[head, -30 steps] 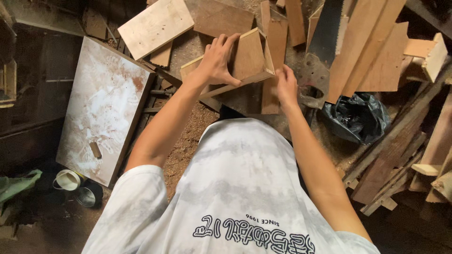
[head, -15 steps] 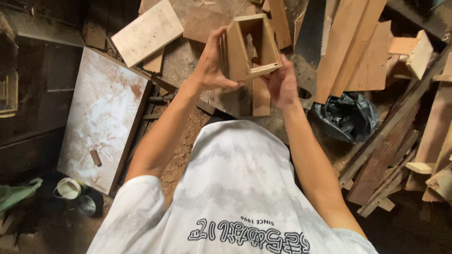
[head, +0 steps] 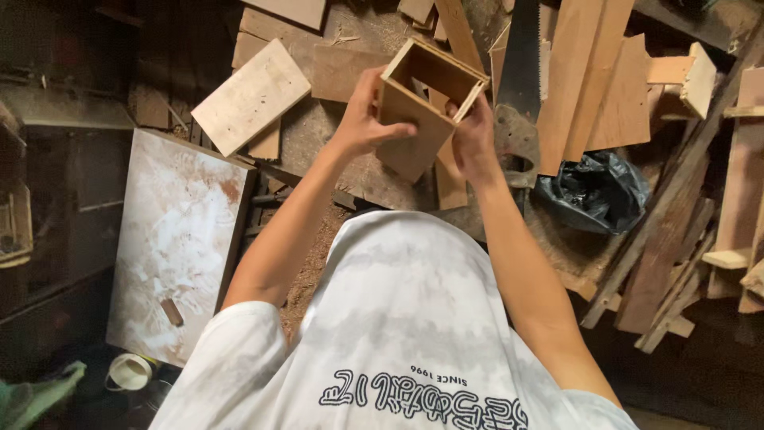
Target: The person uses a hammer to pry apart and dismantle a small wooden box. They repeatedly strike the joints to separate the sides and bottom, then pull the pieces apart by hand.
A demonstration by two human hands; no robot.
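— What are you holding up there?

— I'm gripping an open wooden box (head: 426, 99) in both hands, above the sawdusty workbench (head: 334, 151). My left hand (head: 368, 119) is clamped on its near side, thumb across the face; my right hand (head: 474, 137) is pinching the other side, fingers curled on the wall.

— How far along is it?

— I'm judging the four walls are joined (it's holding its shape as I tilt it), and I'm looking into the open top, so a lid or further panel seems left. I can't tell whether the bottom is closed.

— And around the box?

— Just right of it a handsaw (head: 519, 72) is lying, then planks (head: 593, 87) and a black bag (head: 595, 191). Left of it a pale board (head: 251, 95), and farther left a white-smeared panel (head: 179, 239).
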